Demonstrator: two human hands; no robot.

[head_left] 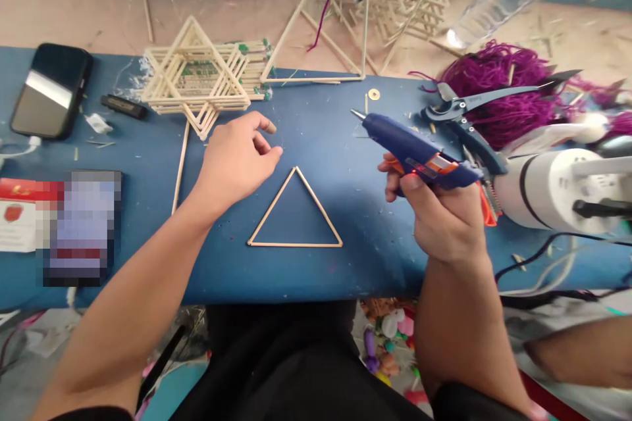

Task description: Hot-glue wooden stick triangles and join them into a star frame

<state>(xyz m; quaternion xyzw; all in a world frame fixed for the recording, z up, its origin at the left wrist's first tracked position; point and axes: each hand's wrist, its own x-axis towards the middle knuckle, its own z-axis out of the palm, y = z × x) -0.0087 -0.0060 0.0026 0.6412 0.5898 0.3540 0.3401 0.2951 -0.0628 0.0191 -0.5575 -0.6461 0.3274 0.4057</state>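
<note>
A triangle of thin wooden sticks [295, 245] lies flat on the blue table top [320, 138]. My left hand [237, 158] hovers just left of the triangle's top corner, fingers loosely curled with thumb and fingertips close together; I cannot see anything in them. My right hand [439, 210] is closed round the grip of a blue glue gun [415, 151], held above the table right of the triangle, its nozzle pointing left and up.
A star-shaped stick stack [197, 75] and a loose stick [180, 168] lie left of centre. A phone [49, 89] rests far left. Pliers [474, 105], purple yarn [498, 89], a white device [557, 187] and cables crowd the right. Stick frames stand behind.
</note>
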